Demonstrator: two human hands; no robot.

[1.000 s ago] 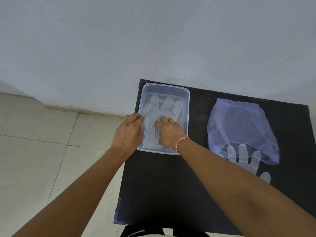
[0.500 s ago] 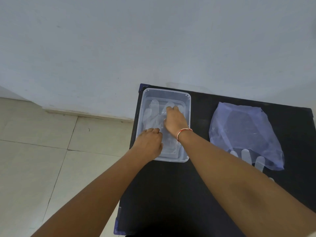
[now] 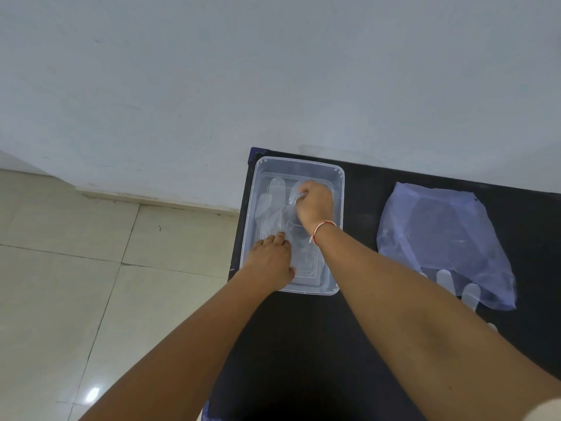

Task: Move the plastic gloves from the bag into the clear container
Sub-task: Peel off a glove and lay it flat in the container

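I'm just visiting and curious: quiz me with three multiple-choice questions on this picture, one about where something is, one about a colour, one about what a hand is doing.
1. Where is the clear container?
A. far left corner of the table
B. on the floor
C. under the bag

2. What colour is the tabletop?
A. white
B. black
C. red

3. What is the right hand doing?
A. hanging idle
B. pinching a plastic glove inside the container
C. lifting the bag

Answers:
1 A, it sits at the table's far left corner.
2 B, the surface is black.
3 B, its fingers are curled on the film.
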